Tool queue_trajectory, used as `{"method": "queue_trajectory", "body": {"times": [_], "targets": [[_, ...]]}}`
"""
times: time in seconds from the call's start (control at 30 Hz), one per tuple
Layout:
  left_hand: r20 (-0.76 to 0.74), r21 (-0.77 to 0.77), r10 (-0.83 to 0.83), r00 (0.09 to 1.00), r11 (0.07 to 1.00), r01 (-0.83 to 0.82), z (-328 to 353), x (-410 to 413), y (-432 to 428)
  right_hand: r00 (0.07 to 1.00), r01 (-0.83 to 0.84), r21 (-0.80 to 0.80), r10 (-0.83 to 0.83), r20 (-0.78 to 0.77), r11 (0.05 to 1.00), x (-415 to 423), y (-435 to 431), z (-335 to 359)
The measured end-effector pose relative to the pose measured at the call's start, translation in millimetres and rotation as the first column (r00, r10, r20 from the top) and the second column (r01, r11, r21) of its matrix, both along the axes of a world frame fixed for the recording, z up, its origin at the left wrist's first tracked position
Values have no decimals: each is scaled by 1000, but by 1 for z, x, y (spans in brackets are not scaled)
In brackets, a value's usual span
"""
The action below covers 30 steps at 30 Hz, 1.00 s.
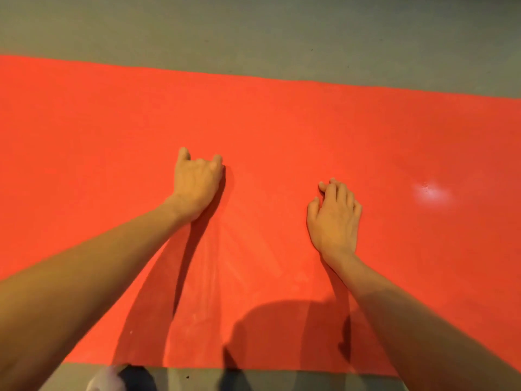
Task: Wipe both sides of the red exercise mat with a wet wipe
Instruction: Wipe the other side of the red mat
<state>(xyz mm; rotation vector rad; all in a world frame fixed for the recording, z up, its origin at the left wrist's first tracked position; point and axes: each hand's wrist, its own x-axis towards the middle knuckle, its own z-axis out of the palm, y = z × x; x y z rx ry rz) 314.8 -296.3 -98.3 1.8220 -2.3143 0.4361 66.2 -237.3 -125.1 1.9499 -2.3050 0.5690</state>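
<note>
Red mat (282, 122) lies flat on the grey floor (253, 29), running across the whole view. On its middle my left hand (197, 184) presses down, middle fingers curled under; I cannot tell whether they hold anything. Near it my right hand (334, 218) rests flat, fingers relaxed, holding nothing. Pale streaks (239, 258) show between my forearms.

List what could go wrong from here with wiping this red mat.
No wipe is visible in either hand: the left hand is curled and the right hand lies open on the red mat, so strokes may clean nothing.
The shiny patch beside the right hand may be wet; a palm could slip there.
Faint streaks between the arms hint at patchy coverage.
</note>
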Motion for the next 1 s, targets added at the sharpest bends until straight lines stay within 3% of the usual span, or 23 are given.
{"method": "queue_trajectory", "body": {"times": [0.1,0.2,0.27,0.3,0.43,0.53,0.6,0.7,0.77,0.9,1.0], "targets": [[-52,38,69,996,997,-67,3,-16,-1,1000,7,-6,-7,-2,1000,-1,-1,-2],[-69,-12,-263,962,965,263,-4,-66,37,1000,4,-20,-4,-2,1000,0,-1,-2],[-113,-20,-500,859,865,501,-10,-93,64,1000,3,-27,-3,4,1000,-1,-1,-2],[-157,3,-544,824,834,551,-12,-97,71,1000,1,-22,0,16,1000,-2,-1,-2],[-331,138,-381,863,885,444,-15,-86,78,980,-31,-51,41,196,998,-4,-1,0],[-478,223,-194,857,916,332,-17,-72,82,884,-152,-196,222,410,969,-2,9,8],[-636,205,-59,770,948,243,-21,-67,88,822,-394,-203,442,358,897,7,25,15],[-605,139,-77,793,970,200,-29,-66,95,676,-733,-20,732,85,680,22,47,18],[-573,121,-74,816,977,174,-29,-69,98,632,-773,77,775,19,629,18,46,22],[-533,150,-38,845,979,139,-30,-70,100,584,-811,123,806,97,572,0,52,28],[-483,174,-11,876,979,108,-27,-71,101,551,-828,107,834,-27,551,-8,54,18]]}}
